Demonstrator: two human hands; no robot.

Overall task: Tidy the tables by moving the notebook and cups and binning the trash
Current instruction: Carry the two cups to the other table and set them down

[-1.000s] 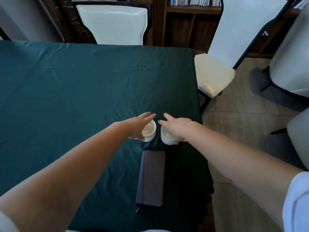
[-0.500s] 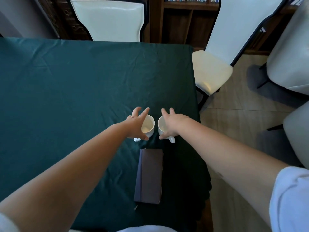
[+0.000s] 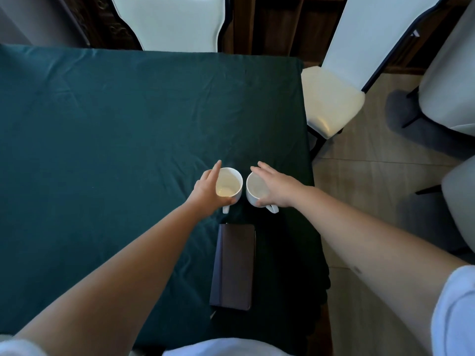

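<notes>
Two white cups stand side by side on the dark green tablecloth [image 3: 115, 124] near its right edge, handles toward me. My left hand [image 3: 207, 190] lies against the outer left side of the left cup [image 3: 230, 185], fingers straight, thumb at the near rim. Against the outer right side of the right cup [image 3: 257, 187] lies my right hand [image 3: 279, 187], fingers also stretched out, thumb by the handle. Neither hand curls around its cup. A dark closed notebook [image 3: 235, 265] lies flat just in front of the cups, toward me.
A white chair [image 3: 169, 21] stands at the table's far side. Another white chair [image 3: 331, 98] sits at the right edge, and grey chairs [image 3: 449, 73] stand further right on the tiled floor. A wooden shelf is behind.
Both hands slid from on top of the cups to their outer sides, and the fingers spread and straightened. The cups now show their open tops. My view moved slightly closer.
</notes>
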